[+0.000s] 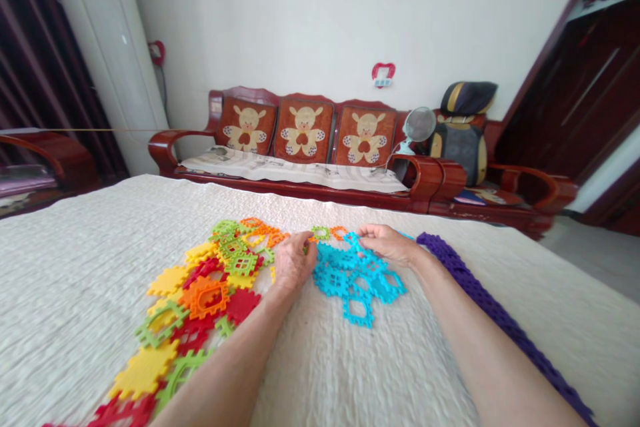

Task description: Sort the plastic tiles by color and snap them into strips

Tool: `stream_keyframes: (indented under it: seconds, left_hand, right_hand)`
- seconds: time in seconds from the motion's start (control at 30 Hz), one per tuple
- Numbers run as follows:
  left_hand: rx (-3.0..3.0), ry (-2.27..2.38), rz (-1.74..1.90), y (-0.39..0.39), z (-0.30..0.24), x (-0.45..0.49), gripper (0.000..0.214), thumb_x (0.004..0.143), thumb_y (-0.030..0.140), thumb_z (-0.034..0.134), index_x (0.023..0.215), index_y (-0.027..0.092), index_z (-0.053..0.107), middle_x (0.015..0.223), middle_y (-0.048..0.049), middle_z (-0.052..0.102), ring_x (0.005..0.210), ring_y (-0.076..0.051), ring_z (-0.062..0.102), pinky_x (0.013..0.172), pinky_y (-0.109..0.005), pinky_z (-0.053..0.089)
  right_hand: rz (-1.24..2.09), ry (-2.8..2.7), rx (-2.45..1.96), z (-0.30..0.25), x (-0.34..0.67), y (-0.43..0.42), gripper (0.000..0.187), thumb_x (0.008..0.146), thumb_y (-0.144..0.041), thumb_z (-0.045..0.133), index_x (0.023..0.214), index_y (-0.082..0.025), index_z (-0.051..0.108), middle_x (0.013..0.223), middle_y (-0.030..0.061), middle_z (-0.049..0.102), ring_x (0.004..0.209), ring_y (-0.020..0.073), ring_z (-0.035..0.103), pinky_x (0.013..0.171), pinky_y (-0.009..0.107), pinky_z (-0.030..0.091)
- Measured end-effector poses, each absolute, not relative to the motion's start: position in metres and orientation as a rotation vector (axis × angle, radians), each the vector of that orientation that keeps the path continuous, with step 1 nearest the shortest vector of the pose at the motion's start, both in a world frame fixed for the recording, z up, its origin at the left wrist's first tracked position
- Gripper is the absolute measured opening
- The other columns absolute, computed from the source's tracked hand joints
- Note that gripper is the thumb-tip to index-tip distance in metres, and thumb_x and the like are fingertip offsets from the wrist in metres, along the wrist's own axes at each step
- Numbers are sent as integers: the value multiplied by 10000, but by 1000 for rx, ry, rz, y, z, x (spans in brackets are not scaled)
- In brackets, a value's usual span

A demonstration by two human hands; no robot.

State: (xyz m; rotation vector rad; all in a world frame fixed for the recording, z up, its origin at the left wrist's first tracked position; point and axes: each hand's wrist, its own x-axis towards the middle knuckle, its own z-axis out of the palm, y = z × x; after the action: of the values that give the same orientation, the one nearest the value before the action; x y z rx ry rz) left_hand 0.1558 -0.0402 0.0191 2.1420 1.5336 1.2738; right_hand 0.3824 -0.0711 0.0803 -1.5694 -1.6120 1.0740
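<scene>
A heap of blue interlocking plastic pieces [345,273] with notched edges lies between my hands on the pale quilted cover. My right hand [384,241] is closed at the far side of the heap, its fingertips pinching the edge of a blue piece. My left hand [295,261] has its fingers curled together by the heap's left edge; what sits in them is mostly hidden. Just beyond the fingers lie a green piece [321,233] and an orange piece [339,233]. Left of my left arm spreads a mixed pile of red, yellow, orange and green pieces [205,297].
A long strip of joined purple pieces [480,300] runs along the right side of the quilted cover [90,260]. Behind stands a wooden sofa [295,188] with bear cushions [305,128]. A small fan [419,125] and a massage-type seat pad [463,140] are at right.
</scene>
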Motion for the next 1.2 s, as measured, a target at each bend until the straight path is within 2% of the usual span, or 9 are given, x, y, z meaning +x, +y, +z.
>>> stream_keyframes:
  seconds: [0.1, 0.17, 0.3, 0.43, 0.57, 0.73, 0.87, 1.07, 1.2]
  left_hand:
    - [2104, 1421, 1269, -43, 21, 157, 251, 871, 304, 512, 999, 216, 710, 927, -36, 739, 865, -155, 669, 822, -242, 483]
    - [2100, 1379, 1299, -42, 20, 157, 251, 882, 319, 500, 970, 231, 719, 915, -27, 743, 854, -154, 675, 810, -241, 486]
    - [2047, 1416, 1390, -38, 17, 156, 252, 882, 290, 491, 944, 221, 726, 915, -43, 744, 861, -166, 678, 822, -255, 488]
    - [1806, 1611, 1436, -36, 20, 153, 272, 869, 249, 483, 989, 206, 724, 912, -58, 745, 863, -177, 675, 809, -264, 486]
    - [1677, 1656, 1407, -34, 22, 151, 312, 874, 254, 447, 1019, 193, 717, 864, -59, 747, 844, -183, 676, 799, -275, 482]
    - [1674, 1644, 1353, -30, 19, 150, 320, 860, 266, 447, 1023, 207, 716, 847, -49, 750, 815, -179, 680, 773, -272, 483]
    - [1682, 1640, 1358, -28, 16, 150, 328, 857, 267, 443, 1029, 202, 715, 842, -55, 749, 807, -186, 681, 763, -280, 484]
    - [1741, 1601, 1318, -27, 14, 151, 328, 835, 228, 458, 1025, 173, 719, 844, -69, 742, 810, -183, 674, 792, -277, 482]
    - [1694, 1554, 1343, -25, 13, 151, 331, 812, 226, 457, 1003, 167, 720, 760, -49, 724, 729, -161, 660, 738, -256, 484]
  right_hand:
    - [1196, -1499, -1549, 83, 379, -73, 226, 763, -346, 634, 924, -192, 599, 810, 42, 702, 688, 130, 644, 586, 214, 483]
    - [1141, -1497, -1551, 82, 381, -72, 225, 749, -339, 646, 912, -187, 616, 824, 43, 703, 699, 133, 645, 597, 218, 491]
    - [756, -1564, -1729, 76, 402, -64, 205, 709, -313, 626, 855, -173, 659, 706, 0, 667, 603, 111, 576, 515, 200, 424]
    - [311, -1562, -2051, 67, 429, -60, 128, 669, -311, 627, 655, -186, 652, 578, -18, 613, 571, 121, 534, 504, 222, 364]
    - [238, -1558, -2153, 62, 440, -61, 119, 631, -279, 651, 546, -199, 630, 513, -12, 583, 562, 138, 525, 508, 245, 335]
    - [249, -1592, -2166, 58, 440, -61, 56, 621, -245, 643, 612, -200, 676, 565, -20, 625, 575, 130, 548, 523, 229, 356]
    - [225, -1590, -2204, 57, 440, -60, 93, 614, -247, 648, 670, -193, 699, 575, -32, 633, 580, 120, 557, 521, 210, 357]
    - [179, -1636, -2258, 55, 444, -60, 56, 604, -204, 637, 589, -192, 689, 529, -11, 623, 567, 149, 569, 533, 238, 363]
    - [125, -1678, -2212, 62, 436, -61, 161, 641, -170, 603, 728, -200, 734, 718, 24, 709, 718, 177, 630, 638, 242, 419]
